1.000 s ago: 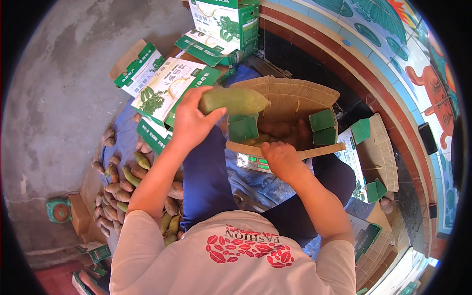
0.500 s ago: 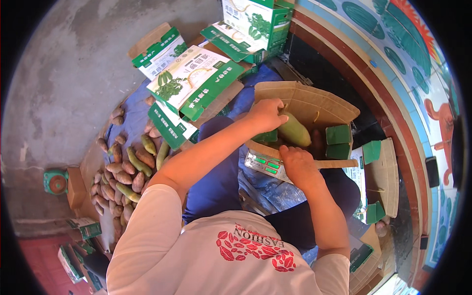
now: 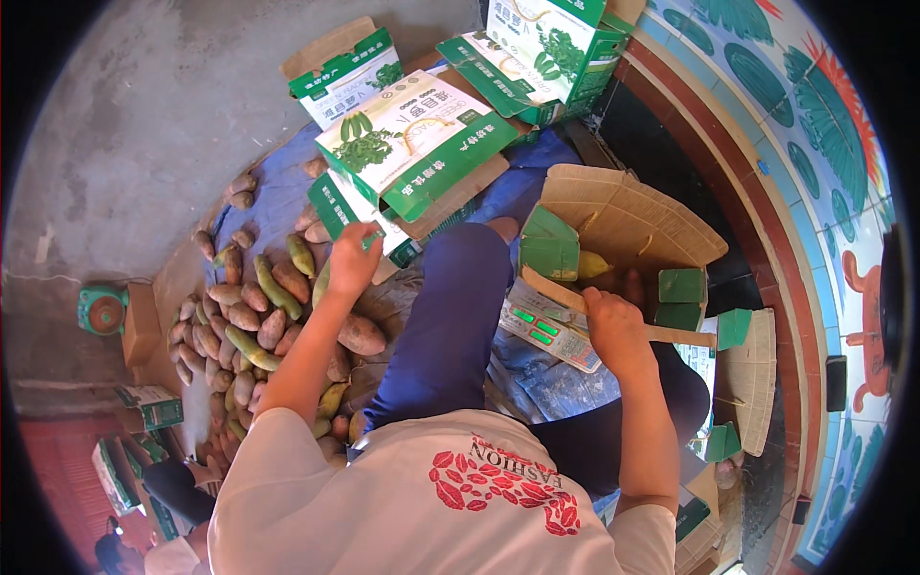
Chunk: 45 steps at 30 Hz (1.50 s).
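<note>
My right hand [image 3: 616,331] is closed around the near cardboard flap [image 3: 678,335] of an open carton [image 3: 642,216] with green inner flaps. Inside, the pale green end of a radish [image 3: 594,264] shows; the flaps hide the rest. The carton stands on a digital scale [image 3: 549,335] with lit green displays. My left hand [image 3: 355,261] is over the vegetable pile, fingers parted and apparently holding nothing, beside a green radish [image 3: 321,284] partly covered by the hand. Reddish-brown sweet potatoes [image 3: 362,334] and green radishes [image 3: 276,287] lie mixed on the floor sheet.
Printed green-and-white cartons [image 3: 417,144] are stacked ahead, on and around a blue sheet [image 3: 278,172]. Another open carton [image 3: 743,383] stands at my right, near a tiled wall [image 3: 795,163]. A green round device [image 3: 103,311] sits at far left. Another person [image 3: 158,551] appears at lower left.
My left hand has left the carton and the radish in it and swung left over the pile. My right hand still grips the flap. The view has shifted slightly.
</note>
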Tool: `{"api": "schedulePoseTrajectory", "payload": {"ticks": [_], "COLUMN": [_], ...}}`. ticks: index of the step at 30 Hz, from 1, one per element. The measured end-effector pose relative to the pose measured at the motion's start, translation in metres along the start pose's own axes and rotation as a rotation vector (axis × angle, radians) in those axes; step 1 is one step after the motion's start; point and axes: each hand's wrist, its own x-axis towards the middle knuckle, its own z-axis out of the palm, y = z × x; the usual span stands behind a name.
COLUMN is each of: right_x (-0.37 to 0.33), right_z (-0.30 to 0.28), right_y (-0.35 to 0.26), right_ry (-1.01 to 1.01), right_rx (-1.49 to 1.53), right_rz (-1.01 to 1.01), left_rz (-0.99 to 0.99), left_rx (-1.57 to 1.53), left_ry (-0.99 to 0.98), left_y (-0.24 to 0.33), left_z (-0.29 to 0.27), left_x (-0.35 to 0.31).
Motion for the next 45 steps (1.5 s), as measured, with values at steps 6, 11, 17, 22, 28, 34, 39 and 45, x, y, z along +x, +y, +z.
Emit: {"api": "schedulePoseTrajectory", "payload": {"ticks": [6, 11, 17, 22, 28, 34, 39, 45], "right_x": [0.004, 0.003, 0.009, 0.011, 0.014, 0.018, 0.021, 0.021], "right_z": [0.001, 0.000, -0.007, -0.007, -0.011, -0.008, -0.012, -0.011], "right_y": [0.003, 0.005, -0.002, 0.000, -0.002, -0.001, -0.002, 0.002], "right_ry": [0.023, 0.025, 0.014, 0.018, 0.024, 0.006, -0.035, -0.050], "right_rx": [0.059, 0.116, 0.113, 0.166, 0.179, 0.145, 0.181, 0.178], "right_rz": [-0.005, 0.017, 0.049, 0.058, 0.080, 0.096, 0.132, 0.197], "left_rz": [-0.344, -0.565, -0.828, -0.873, -0.906, -1.104, -1.344, -1.319], "left_rx": [0.228, 0.413, 0.376, 0.382, 0.460, 0.471, 0.486, 0.409], "left_ry": [-0.330, -0.671, -0.807, -0.734, -0.635, -0.549, -0.480, -0.491], "left_y": [-0.143, -0.156, -0.167, -0.175, -0.168, -0.178, -0.187, -0.184], "left_z": [0.024, 0.037, 0.060, 0.069, 0.066, 0.060, 0.047, 0.045], "left_x": [-0.103, -0.168, -0.202, -0.214, -0.196, -0.201, -0.243, -0.291]}}
